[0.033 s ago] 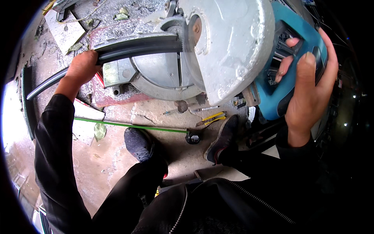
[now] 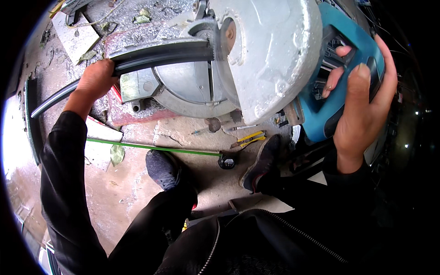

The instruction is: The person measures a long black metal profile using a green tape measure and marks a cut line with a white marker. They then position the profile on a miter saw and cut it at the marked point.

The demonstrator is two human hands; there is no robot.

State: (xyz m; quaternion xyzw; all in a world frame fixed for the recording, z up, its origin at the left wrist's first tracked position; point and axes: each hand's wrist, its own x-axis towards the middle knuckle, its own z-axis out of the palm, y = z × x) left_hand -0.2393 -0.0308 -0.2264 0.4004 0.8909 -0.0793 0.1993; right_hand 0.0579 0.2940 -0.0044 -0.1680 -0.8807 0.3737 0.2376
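My left hand (image 2: 95,75) is closed around a long black profile strip (image 2: 160,58), whose near end reaches down to the left. Its other end lies across the grey saw table (image 2: 183,85), against the fence, at the blade of a mitre saw (image 2: 275,55). A scuffed, pale guard covers most of the blade. On the right, my right hand (image 2: 362,107) wraps the saw's teal handle (image 2: 316,121), fingertips showing through its opening and the thumb on top. Whether the trigger is pressed cannot be seen.
By my feet lie a tape measure (image 2: 226,160) with its green blade drawn out leftward, and a yellow utility knife (image 2: 251,139). Pens or thin sticks rest just beyond. White offcut boards (image 2: 75,36), dry leaves (image 2: 117,155) and shavings litter the floor.
My right hand and the saw handle have shifted very slightly left. The strip and my left hand look nearly unchanged.
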